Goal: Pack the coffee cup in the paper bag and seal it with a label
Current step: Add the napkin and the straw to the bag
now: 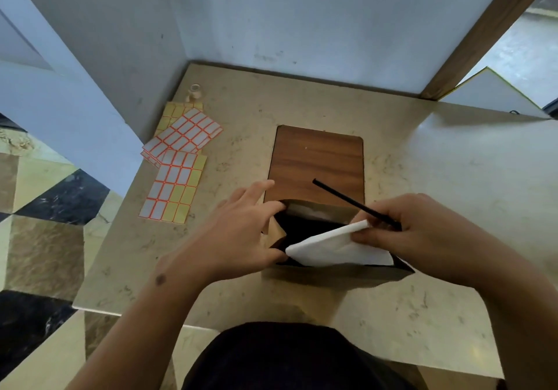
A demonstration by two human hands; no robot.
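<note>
On the beige stone counter (302, 293) in front of me stands one brown paper bag (314, 208), its mouth open and dark inside. At its left rim, my left hand (238, 232) pinches the paper edge between thumb and fingers, holding the mouth wide. My right hand (422, 235) is clamped on two things at once: one folded white napkin (335, 248), which lies across the bag's opening with its lower edge dipping inside, and one thin black straw (350, 202), which slants up and away from my grip over the bag. I cannot see the coffee cup itself; the bag's inside is too dark to tell what it holds. Behind the bag lies one wooden board (317, 163), flat on the counter. To the left, well apart from the bag, label sheets (181, 160) with orange-bordered stickers overlap; I count three, perhaps more beneath. Beyond them sits one small pale object (194, 91), too small to identify.
</note>
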